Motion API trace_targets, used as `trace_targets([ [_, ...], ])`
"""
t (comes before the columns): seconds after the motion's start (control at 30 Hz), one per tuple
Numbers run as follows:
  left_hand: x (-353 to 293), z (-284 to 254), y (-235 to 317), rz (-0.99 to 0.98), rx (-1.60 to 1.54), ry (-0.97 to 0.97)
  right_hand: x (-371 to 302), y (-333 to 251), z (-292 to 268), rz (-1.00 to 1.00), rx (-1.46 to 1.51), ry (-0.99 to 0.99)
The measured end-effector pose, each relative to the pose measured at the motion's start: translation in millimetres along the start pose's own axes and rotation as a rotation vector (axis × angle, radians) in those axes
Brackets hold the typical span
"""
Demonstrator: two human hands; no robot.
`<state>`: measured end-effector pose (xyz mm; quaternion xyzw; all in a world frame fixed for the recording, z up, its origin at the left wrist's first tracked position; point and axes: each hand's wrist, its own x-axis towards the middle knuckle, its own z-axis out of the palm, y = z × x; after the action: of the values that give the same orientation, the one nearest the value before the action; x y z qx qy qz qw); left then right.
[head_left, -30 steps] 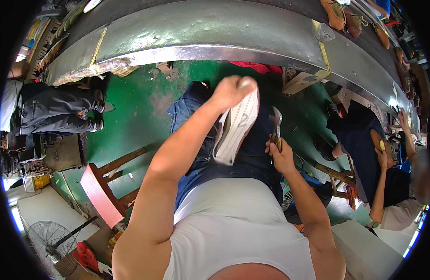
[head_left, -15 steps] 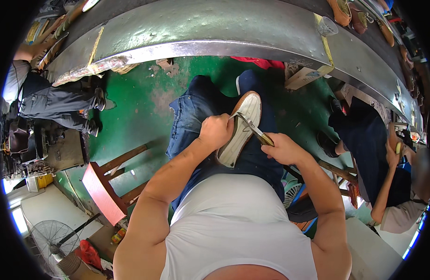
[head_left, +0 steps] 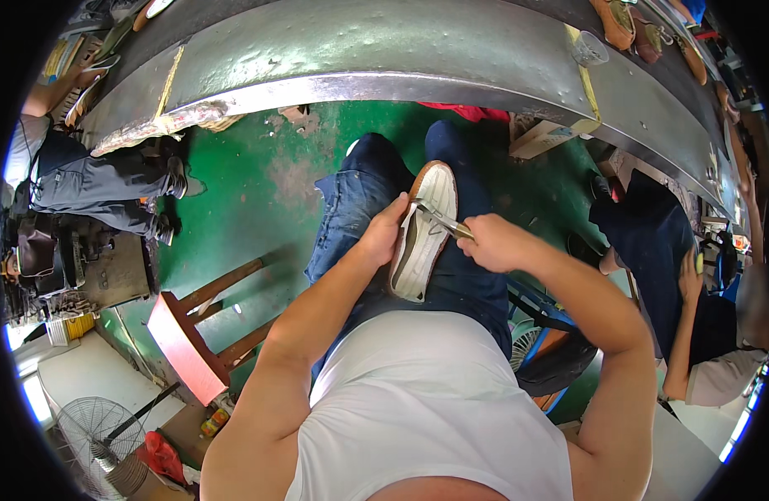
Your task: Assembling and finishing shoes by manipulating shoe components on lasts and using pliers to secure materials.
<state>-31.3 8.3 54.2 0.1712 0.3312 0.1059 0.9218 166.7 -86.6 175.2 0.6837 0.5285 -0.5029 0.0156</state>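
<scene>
Across my thighs lies a cream shoe with a tan sole edge, its toe pointing away from me. My left hand grips the shoe's left side, the thumb near the top of the opening and the other fingers mostly hidden. Closed around a handle on the shoe's right is my right hand. It holds metal pincers with brass-coloured handles, whose jaws reach over the shoe's upper to the edge by my left fingertips. Whether the jaws bite on the material I cannot tell.
A long metal-topped bench runs across the far side, with shoes at its right. A reddish wooden stool stands left, a fan lower left. Co-workers sit at right and left.
The pincers have swung flatter across the shoe, and my right hand has moved slightly up. My left hand has straightened, thumb further up along the edge. The shoe has shifted slightly left.
</scene>
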Motion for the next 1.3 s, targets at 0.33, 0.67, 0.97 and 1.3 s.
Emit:
trace_targets([
  [0.33, 10, -4, 9, 0.142, 0.216, -0.027, 10, 15, 74, 0.127, 0.792, 0.088],
  [0.67, 8, 18, 16, 0.055, 0.305, 0.071, 8, 73, 74, 0.033, 1.503, -0.295],
  [0.97, 13, 36, 27, -0.055, 0.514, 0.138, -2, 42, 15, -0.134, 0.627, 0.243],
  [1.3, 12, 40, 52, -0.179, 0.716, 0.104, -26, 48, 15, -0.090, 0.414, 0.118],
])
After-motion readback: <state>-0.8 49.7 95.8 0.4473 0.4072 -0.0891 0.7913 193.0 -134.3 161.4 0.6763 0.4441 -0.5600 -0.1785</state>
